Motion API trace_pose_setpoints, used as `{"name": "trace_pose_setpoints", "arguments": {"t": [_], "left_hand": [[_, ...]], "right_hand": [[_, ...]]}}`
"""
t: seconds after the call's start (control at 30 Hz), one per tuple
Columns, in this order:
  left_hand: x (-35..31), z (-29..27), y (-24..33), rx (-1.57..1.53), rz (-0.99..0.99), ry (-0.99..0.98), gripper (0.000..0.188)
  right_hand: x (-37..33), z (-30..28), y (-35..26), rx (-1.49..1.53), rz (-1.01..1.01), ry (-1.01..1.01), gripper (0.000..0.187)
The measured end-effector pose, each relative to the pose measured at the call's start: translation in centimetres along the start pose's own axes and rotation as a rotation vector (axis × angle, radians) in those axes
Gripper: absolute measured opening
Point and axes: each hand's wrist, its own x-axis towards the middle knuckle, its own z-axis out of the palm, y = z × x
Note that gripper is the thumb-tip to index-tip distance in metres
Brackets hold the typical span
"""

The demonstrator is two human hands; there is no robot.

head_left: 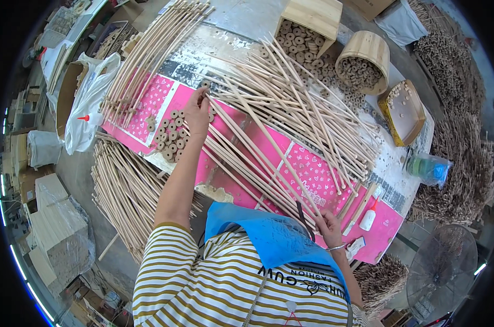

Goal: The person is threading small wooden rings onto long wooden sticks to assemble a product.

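Pink-patterned counter strewn with wooden sticks; fan at 4 o'clock. Left hand stretched to 11 o'clock, grip pinching ring. Right hand near body, grip closed around stick.

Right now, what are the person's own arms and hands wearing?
Both forearms are bare. The left hand wears no glove or ring that shows. The right hand has a thin silvery bangle at the wrist. Short sleeves striped olive and white end near the elbow, and a blue apron covers the chest.
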Motion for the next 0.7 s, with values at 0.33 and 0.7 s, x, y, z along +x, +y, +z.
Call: {"name": "trace_pose_setpoints", "arguments": {"t": [0.33,0.7], "left_hand": [[-1.0,3.5,4.4,-0.111,0.091,-0.14,0.026],[-5.3,6.2,7.8,-0.443,-0.191,-0.321,0.035]], "right_hand": [[1.1,2.4,-3.1,-0.017,-0.036,0.079,0.015],[11.8,-2.6,-11.1,-0.516,-0.815,0.706,0.013]]}}
